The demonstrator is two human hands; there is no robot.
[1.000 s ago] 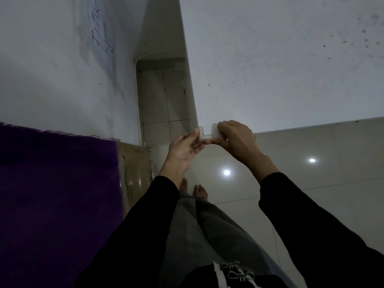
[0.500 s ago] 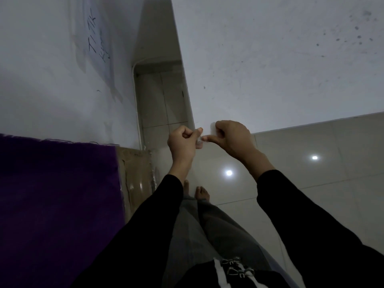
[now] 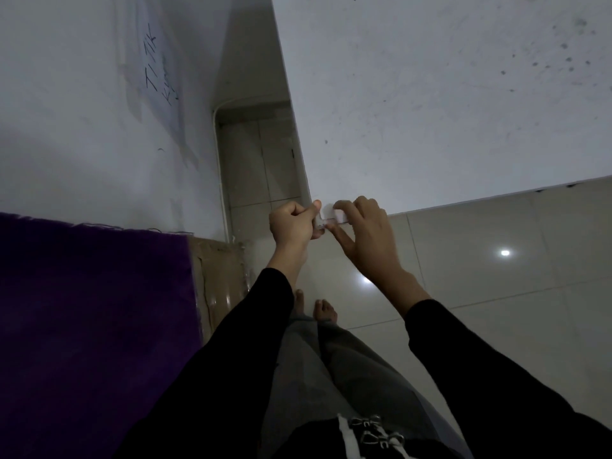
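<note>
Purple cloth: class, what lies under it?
A taped cardboard box sticks out from under the cloth at its right edge. The cloth covers everything else beneath it, so nothing more can be seen there.

Both arms reach forward and meet in front of the body. The left arm (image 3: 238, 332) and the right arm (image 3: 470, 369) are each bare from the wrist. The left hand (image 3: 291, 225) is curled into a fist with its thumb raised, pinching a small white piece (image 3: 326, 219). The right hand (image 3: 364, 238) pinches the same piece, index finger arched above and thumb stretched under it, knuckles up.
</note>
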